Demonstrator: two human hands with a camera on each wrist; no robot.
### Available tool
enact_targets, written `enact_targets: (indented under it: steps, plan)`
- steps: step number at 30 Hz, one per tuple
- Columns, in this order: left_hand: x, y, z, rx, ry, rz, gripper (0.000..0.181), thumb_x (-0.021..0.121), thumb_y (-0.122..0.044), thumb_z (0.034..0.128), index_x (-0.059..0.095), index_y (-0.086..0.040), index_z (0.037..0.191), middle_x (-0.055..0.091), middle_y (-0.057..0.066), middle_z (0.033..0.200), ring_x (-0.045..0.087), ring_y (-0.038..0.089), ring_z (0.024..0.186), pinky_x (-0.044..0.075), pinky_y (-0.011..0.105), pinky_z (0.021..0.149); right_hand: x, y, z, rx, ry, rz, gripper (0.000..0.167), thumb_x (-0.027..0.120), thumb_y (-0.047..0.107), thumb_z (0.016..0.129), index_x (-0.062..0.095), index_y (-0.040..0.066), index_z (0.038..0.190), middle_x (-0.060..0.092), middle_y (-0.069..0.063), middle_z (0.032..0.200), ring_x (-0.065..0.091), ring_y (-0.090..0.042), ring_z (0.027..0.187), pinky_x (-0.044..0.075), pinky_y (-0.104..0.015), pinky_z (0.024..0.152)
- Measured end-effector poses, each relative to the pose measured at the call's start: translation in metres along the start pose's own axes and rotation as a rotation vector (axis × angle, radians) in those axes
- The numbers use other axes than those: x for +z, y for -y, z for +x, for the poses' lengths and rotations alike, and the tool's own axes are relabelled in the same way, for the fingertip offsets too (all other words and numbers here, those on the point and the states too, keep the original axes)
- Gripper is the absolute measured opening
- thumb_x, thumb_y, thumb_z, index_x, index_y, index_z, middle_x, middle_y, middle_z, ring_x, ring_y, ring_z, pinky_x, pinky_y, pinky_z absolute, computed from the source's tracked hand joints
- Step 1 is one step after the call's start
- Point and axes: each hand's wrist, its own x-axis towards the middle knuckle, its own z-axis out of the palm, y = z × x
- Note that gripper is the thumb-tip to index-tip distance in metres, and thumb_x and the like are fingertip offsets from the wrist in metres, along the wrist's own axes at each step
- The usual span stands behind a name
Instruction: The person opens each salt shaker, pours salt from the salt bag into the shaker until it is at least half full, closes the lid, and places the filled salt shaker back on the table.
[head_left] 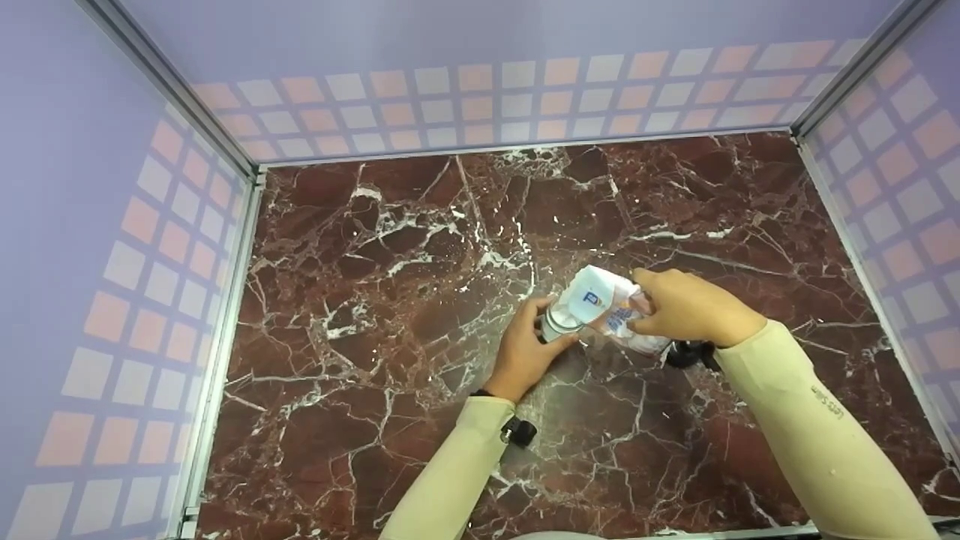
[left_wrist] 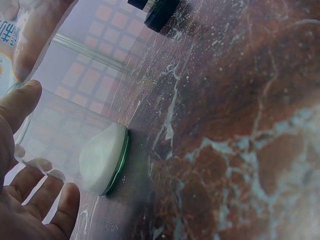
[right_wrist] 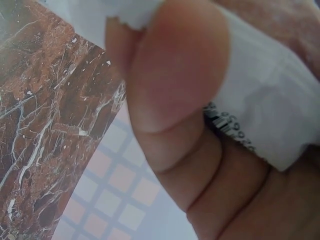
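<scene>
Clear glass is held in the left grip [head_left: 525, 349]: a jar [left_wrist: 65, 135] is clasped near its rim, with the thumb on one side and the fingers curled round the other. By the right grip [head_left: 686, 307], a soft white packet [head_left: 592, 292] with blue print is pinched, and a barcode [right_wrist: 220, 120] is partly shown beside the thumb. The packet is tilted, its left end brought to the jar's mouth. White contents [left_wrist: 102, 157] are seen at the bottom of the jar, their surface sloping. Dark wrist devices [head_left: 517, 431] are worn on both arms, which are covered by pale yellow sleeves [head_left: 450, 469]. Beneath, a dark red marbled worktop [head_left: 300, 465] is strewn with white flecks [head_left: 502, 262] beyond the jar. It is enclosed by lilac walls [head_left: 450, 34] patterned with pink and white squares.
</scene>
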Motion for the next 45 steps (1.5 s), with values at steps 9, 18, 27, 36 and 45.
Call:
enact_targets:
  steps: [9, 18, 27, 36, 45]
  plan:
    - [-0.0003, -0.0001, -0.0001, 0.001, -0.004, -0.005, 0.067, 0.09, -0.033, 0.0795, 0.058, -0.02, 0.137, 0.064, -0.005, 0.124, 0.062, 0.012, 0.104, 0.054, 0.03, 0.087, -0.0006, 0.0019, 0.0009, -0.008, 0.005, -0.004, 0.033, 0.081, 0.024, 0.083, 0.05, 0.014, 0.088, 0.051, 0.002, 0.067, 0.048, -0.017, 0.056, 0.044, -0.038, 0.059]
    - [0.0003, 0.0011, -0.0008, -0.008, 0.004, -0.006, 0.068, 0.089, -0.033, 0.0794, 0.057, -0.019, 0.138, 0.064, -0.004, 0.126, 0.063, 0.013, 0.107, 0.055, 0.032, 0.088, -0.0005, 0.0033, 0.0017, -0.004, 0.01, -0.006, 0.032, 0.081, 0.025, 0.084, 0.051, 0.014, 0.09, 0.053, 0.002, 0.068, 0.049, -0.017, 0.056, 0.045, -0.04, 0.061]
    - [0.0005, -0.0003, -0.0014, 0.002, -0.004, 0.016, 0.067, 0.089, -0.03, 0.0811, 0.057, -0.015, 0.138, 0.064, -0.002, 0.124, 0.062, 0.014, 0.105, 0.053, 0.031, 0.086, -0.0001, 0.0041, 0.0016, -0.006, 0.018, -0.004, 0.029, 0.079, 0.02, 0.084, 0.05, 0.013, 0.09, 0.051, 0.002, 0.067, 0.047, -0.017, 0.056, 0.043, -0.038, 0.061]
    - [0.0006, 0.0, -0.0009, 0.004, -0.009, 0.021, 0.068, 0.09, -0.03, 0.0802, 0.057, -0.013, 0.138, 0.064, -0.001, 0.124, 0.062, 0.015, 0.105, 0.053, 0.03, 0.086, -0.0005, 0.0035, 0.0012, -0.018, 0.018, -0.009, 0.029, 0.078, 0.019, 0.085, 0.05, 0.014, 0.088, 0.048, 0.003, 0.067, 0.046, -0.016, 0.057, 0.043, -0.038, 0.061]
    - [0.0001, -0.002, -0.0015, -0.009, -0.006, 0.013, 0.067, 0.09, -0.03, 0.0796, 0.058, -0.016, 0.137, 0.065, -0.002, 0.123, 0.062, 0.014, 0.104, 0.053, 0.032, 0.087, -0.0016, 0.0038, 0.0012, -0.036, 0.015, -0.018, 0.028, 0.077, 0.019, 0.086, 0.05, 0.015, 0.086, 0.049, 0.002, 0.067, 0.047, -0.016, 0.057, 0.043, -0.038, 0.061]
